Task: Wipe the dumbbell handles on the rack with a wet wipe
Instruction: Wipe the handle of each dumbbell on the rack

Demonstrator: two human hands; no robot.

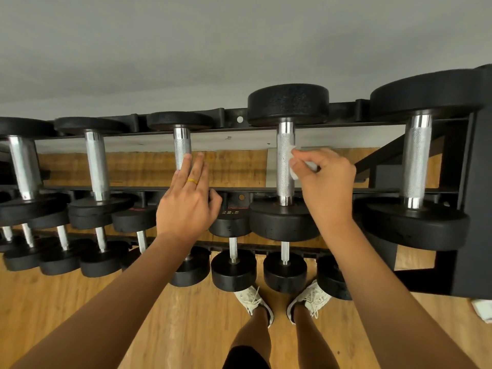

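Wood floor [186, 328] gym; on rack [234, 117] top tier right hand [327, 182] pinches wet wipe [292, 166] against knurled handle [285, 182], left hand [186, 206] spread flat on neighbour handle [182, 145]; right-end handle [416, 161] and lower-tier dumbbells [233, 267] probably still pending.

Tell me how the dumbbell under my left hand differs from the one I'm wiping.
The wiped dumbbell has far bigger black ends and a thicker handle than the left dumbbell. The right hand pinches a wipe against the wiped dumbbell; the left hand lays bare straight fingers on the left dumbbell. Both have ridged silver handles and lie across the top rack.
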